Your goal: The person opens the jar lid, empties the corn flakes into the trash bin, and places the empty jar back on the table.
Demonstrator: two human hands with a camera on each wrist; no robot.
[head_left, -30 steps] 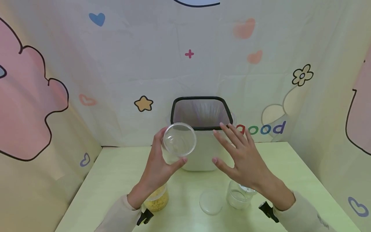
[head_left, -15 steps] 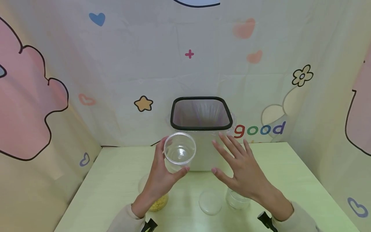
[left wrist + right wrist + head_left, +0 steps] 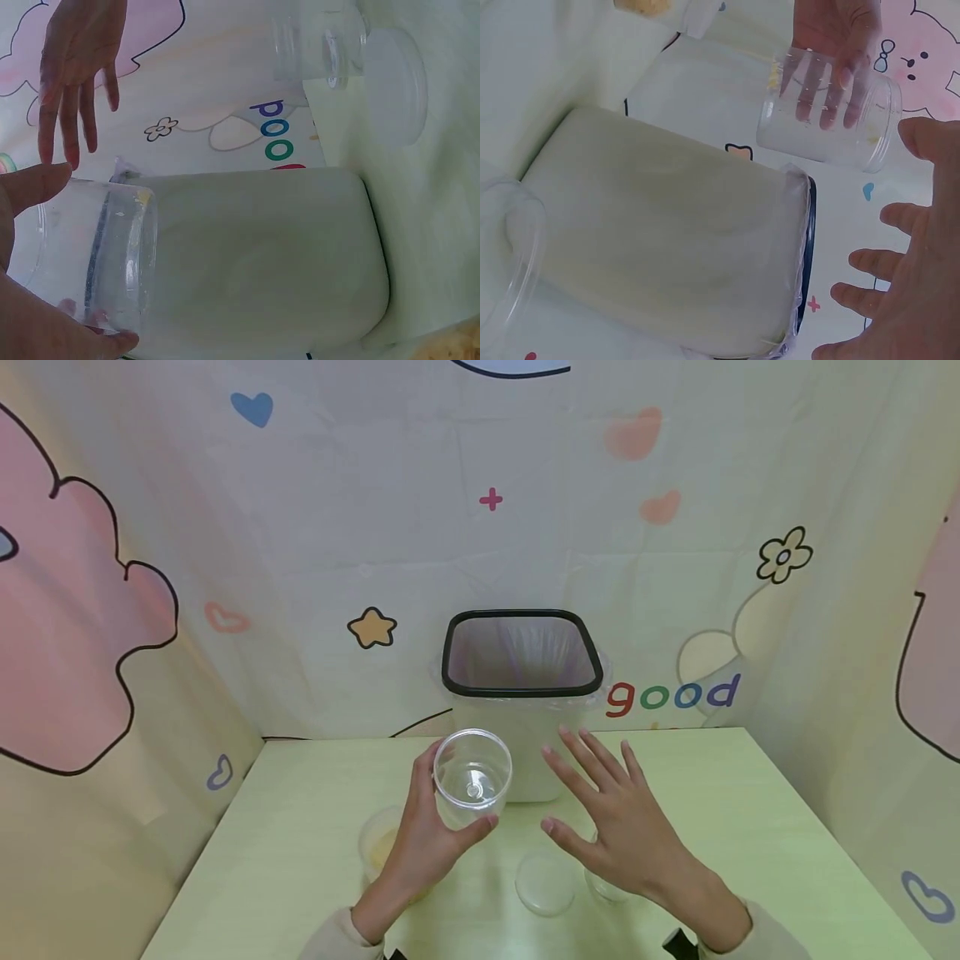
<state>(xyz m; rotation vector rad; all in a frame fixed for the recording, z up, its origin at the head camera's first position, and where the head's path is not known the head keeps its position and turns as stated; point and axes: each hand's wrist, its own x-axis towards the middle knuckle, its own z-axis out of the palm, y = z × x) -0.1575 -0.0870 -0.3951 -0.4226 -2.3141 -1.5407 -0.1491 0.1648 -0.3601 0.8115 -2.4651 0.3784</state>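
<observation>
In the head view my left hand [image 3: 431, 852] grips a clear plastic jar [image 3: 472, 772] above the table, its round mouth facing up toward me. In the right wrist view, thumb and fingers wrap around the see-through wall, and a small yellow bit clings near the jar's base. My right hand [image 3: 626, 835] hovers to the right with fingers spread and straight, touching nothing. Partly behind my left wrist stands a jar of yellow pieces [image 3: 377, 835]. A round translucent lid [image 3: 546, 883] lies on the table, beside another clear jar [image 3: 604, 888] mostly hidden by my right hand.
A pale bin [image 3: 536, 752] with a black rim and a clear liner stands at the back of the table, behind both hands. A printed curtain [image 3: 337, 510] hangs around the back and sides of the table [image 3: 292, 860].
My left hand has lowered the jar toward me, below the bin's rim, and its mouth has tipped more upward. The right hand has come down slightly too, fingers still spread.
</observation>
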